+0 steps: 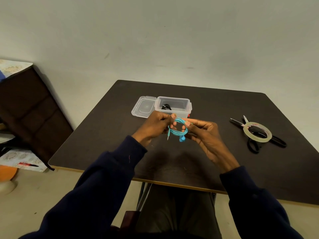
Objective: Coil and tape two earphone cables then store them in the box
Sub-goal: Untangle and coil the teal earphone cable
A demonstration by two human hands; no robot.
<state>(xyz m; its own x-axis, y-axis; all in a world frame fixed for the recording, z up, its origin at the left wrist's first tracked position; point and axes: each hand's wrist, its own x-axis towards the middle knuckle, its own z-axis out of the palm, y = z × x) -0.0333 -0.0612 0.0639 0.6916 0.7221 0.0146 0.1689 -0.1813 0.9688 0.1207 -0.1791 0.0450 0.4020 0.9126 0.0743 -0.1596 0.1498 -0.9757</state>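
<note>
Both hands, left hand (155,125) and right hand (202,133), pinch the coiled blue earphone cable (178,130) between them above the table (172,161), the open box (173,105) lying just beyond.

box (173,107): clear glossy plastic | table (189,157): dark matt | tape roll (257,131): translucent, shiny
</note>
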